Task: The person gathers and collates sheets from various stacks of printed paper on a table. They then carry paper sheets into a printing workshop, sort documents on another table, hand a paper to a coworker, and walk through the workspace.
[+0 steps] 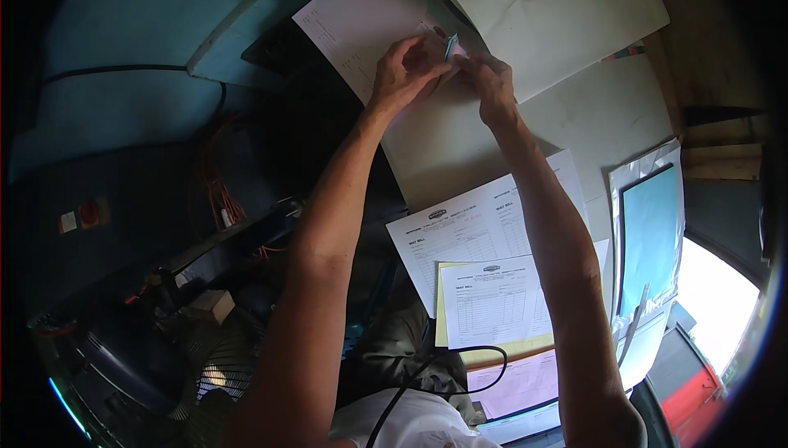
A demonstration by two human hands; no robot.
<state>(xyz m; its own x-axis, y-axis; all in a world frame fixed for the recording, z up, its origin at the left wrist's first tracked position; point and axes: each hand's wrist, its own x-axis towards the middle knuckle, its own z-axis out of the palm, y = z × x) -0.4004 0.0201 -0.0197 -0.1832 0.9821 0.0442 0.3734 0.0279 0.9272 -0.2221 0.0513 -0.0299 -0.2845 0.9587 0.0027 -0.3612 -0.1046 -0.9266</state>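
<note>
Both my hands are at the top middle, over a printed paper sheet (341, 50). My left hand (400, 75) has its thumb and fingers curled together at a small upturned blue and pink paper edge (451, 46). From the other side, my right hand (491, 80) pinches the same bit of paper between thumb and fingertips. The edge looks like the corner of thin coloured sheets, though the fingers partly hide it. Near my right forearm lie white way bill sheets (439, 230), and a smaller way bill (490, 307) sits on yellow paper.
Large pale sheets (558, 13) cover the table's far side. At the right lies a blue folder (648, 226) in clear plastic, with a metal ruler (634, 325). Pink forms (513, 382) lie close to my body. A black cable (410, 382) loops before me; a fan (217, 374) stands lower left.
</note>
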